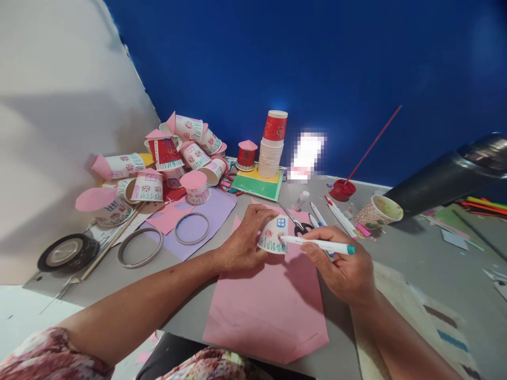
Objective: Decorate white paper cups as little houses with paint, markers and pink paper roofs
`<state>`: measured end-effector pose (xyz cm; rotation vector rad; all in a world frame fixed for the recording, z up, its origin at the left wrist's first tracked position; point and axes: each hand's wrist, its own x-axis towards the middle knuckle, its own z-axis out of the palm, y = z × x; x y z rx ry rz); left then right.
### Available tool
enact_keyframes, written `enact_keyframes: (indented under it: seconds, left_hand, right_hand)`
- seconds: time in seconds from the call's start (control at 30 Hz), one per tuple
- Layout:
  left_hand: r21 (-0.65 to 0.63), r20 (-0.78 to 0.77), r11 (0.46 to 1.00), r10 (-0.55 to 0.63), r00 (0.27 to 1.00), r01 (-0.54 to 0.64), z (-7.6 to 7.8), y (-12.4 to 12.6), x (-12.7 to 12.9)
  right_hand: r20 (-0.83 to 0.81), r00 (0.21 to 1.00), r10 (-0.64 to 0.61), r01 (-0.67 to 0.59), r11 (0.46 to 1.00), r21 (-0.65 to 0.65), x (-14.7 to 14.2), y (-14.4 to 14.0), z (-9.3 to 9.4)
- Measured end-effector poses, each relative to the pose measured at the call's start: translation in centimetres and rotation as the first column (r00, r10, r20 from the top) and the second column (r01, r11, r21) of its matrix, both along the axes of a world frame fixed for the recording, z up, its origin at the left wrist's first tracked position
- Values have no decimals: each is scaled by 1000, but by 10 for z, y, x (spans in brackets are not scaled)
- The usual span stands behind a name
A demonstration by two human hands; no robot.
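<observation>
Left hand is gripping the paper cup on the pink sheet; right hand is pinching a marker against it. Scissors are lying just behind the cup.

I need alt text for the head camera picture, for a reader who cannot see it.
The left hand holds an upturned paper cup over pink paper while the right hand draws on it with a marker. Decorated cups lie heaped behind.
</observation>
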<state>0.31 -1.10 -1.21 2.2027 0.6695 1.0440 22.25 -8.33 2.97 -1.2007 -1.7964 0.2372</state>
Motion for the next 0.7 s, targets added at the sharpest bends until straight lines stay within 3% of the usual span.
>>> enact_keyframes:
  seconds: [0.3, 0.7]
  left_hand:
    - [-28, 11, 999, -21, 1000, 21, 1, 1, 0]
    - [36, 19, 999, -27, 999, 27, 0, 4, 0]
  right_hand:
    - [10, 1000, 24, -24, 1000, -4, -1, 0, 0]
    - [17, 1000, -20, 19, 999, 27, 4, 0, 0]
